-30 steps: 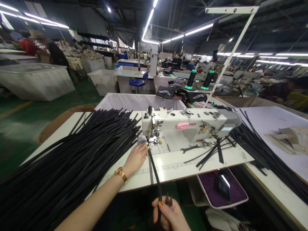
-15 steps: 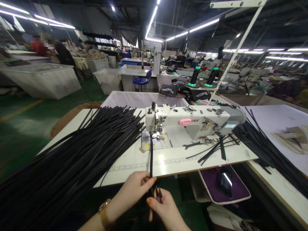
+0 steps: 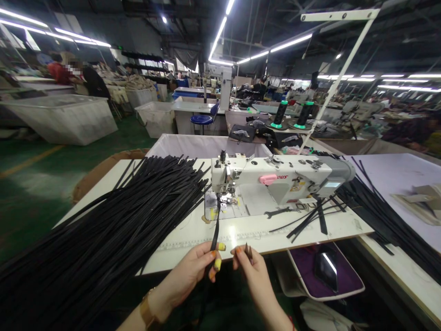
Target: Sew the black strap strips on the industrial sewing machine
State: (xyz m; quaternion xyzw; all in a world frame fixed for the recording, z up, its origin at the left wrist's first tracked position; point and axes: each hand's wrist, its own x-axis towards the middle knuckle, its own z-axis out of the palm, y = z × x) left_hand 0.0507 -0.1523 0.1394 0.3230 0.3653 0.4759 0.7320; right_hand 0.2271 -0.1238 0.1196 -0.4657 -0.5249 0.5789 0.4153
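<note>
A narrow black strip (image 3: pixel 216 230) runs from under the needle area of the white sewing machine (image 3: pixel 268 177) toward me, over the table's front edge. My left hand (image 3: pixel 196 266) pinches it between thumb and fingers; two fingertips wear yellow wraps. Just right of it and apart from the strip, my right hand (image 3: pixel 251 269) holds small pointed snips (image 3: pixel 248 253), their tips upward; thumb and forefinger are pressed together, and anything between them is too small to make out. A big pile of black strips (image 3: pixel 138 202) covers the table on the left.
A wrench (image 3: pixel 278 212) and loose black strip pieces (image 3: pixel 306 220) lie right of the needle plate. A phone (image 3: pixel 326 271) rests on a purple tray (image 3: pixel 306 276) below the table edge. Two thread cones (image 3: pixel 279 115) stand behind the machine. More strips (image 3: pixel 375 207) lie at right.
My right hand has moved up and right, away from the strip, with the snips. My left hand has turned, showing the yellow-wrapped fingertips, and the strip now slants. The view has shifted slightly.
</note>
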